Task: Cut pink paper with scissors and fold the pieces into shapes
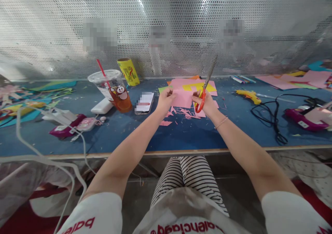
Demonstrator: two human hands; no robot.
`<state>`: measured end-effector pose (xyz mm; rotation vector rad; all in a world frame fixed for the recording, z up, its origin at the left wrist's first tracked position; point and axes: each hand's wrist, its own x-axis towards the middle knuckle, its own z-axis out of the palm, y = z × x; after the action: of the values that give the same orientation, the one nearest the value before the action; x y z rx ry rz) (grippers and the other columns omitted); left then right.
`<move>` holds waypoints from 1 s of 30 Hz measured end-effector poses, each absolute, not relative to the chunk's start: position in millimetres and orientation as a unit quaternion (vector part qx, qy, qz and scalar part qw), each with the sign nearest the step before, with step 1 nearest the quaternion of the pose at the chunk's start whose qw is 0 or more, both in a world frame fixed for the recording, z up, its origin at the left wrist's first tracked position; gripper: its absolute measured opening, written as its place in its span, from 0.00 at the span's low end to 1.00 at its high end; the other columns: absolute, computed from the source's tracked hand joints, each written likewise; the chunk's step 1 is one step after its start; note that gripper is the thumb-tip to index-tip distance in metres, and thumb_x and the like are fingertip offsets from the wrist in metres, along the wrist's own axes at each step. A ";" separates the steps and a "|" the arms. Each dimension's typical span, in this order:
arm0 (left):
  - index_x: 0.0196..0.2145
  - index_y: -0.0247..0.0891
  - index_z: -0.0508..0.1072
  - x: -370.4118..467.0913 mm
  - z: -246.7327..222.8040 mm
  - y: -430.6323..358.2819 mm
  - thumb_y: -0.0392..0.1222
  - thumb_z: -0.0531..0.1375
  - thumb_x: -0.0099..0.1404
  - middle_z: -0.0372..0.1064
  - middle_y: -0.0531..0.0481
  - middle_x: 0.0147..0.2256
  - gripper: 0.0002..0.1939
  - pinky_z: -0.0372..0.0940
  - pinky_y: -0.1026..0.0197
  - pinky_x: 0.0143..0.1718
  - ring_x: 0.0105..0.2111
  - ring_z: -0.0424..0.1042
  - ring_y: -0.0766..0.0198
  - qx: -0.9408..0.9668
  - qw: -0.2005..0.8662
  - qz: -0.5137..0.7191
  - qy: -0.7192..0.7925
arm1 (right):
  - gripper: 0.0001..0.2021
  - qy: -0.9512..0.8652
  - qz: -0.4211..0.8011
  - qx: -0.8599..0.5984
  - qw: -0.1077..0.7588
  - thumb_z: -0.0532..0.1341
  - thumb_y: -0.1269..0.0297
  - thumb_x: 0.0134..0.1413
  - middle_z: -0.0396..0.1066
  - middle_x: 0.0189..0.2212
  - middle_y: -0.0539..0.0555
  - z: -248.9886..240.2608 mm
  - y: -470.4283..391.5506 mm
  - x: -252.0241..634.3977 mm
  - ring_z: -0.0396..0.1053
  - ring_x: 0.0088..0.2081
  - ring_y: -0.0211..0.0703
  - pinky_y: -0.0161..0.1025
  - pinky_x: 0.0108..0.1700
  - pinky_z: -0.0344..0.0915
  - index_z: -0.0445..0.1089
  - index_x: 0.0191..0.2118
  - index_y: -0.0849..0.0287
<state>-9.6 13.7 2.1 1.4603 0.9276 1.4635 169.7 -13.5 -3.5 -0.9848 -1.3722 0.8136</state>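
A piece of pink paper (182,99) is stretched between my two hands above the blue table. My left hand (166,98) pinches its left edge. At the right edge, my right hand (203,101) grips the paper with thumb and finger. The same hand carries a pair of scissors (207,80) with orange-red handles; the blades point up and away, and look closed. Behind the paper lie stacked pink sheets with a yellow sheet (192,87) on top. Thin pink paper scraps (185,113) are scattered under and in front of my hands.
Left of my hands are a phone (144,102), a plastic drink cup (111,90) with a red straw and a yellow can (128,71). A yellow glue gun (247,96), black cable (275,114) and purple power strip (306,120) lie right. A perforated metal panel (181,30) stands behind.
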 end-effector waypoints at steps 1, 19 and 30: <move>0.25 0.37 0.68 -9.9 1.6 14.2 0.32 0.58 0.50 0.65 0.55 0.24 0.03 0.61 0.66 0.27 0.24 0.63 0.71 0.583 0.420 0.586 0.373 | 0.17 -0.588 0.358 -0.422 0.590 0.65 0.60 0.37 0.63 0.30 0.50 -2.6 -14.9 168.9 0.65 0.32 0.37 0.40 0.36 0.64 0.54 0.28 0.56; 0.35 0.33 0.72 -3.3 4.1 0.6 0.39 0.63 0.49 0.73 0.47 0.33 0.13 0.70 0.61 0.27 0.29 0.71 0.64 0.578 0.513 0.506 0.382 | 0.17 -0.589 0.357 -0.450 0.568 0.64 0.58 0.41 0.63 0.26 0.47 0.6 -14.3 173.4 0.64 0.26 0.36 0.39 0.33 0.64 0.53 0.29 0.55; 0.33 0.35 0.70 -1.4 8.5 -0.1 0.33 0.56 0.51 0.71 0.47 0.29 0.09 0.70 0.58 0.30 0.27 0.69 0.65 0.492 0.535 0.574 0.377 | 0.09 -0.709 0.071 -0.681 0.171 0.59 0.61 0.46 0.71 0.31 0.65 -8.1 -5.9 195.2 0.70 0.35 0.53 0.42 0.35 0.62 0.68 0.29 0.63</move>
<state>-1.4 -0.1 8.5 1.1712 0.8987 1.3682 195.2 -5.9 -8.1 -1.9332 -2.0138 0.2019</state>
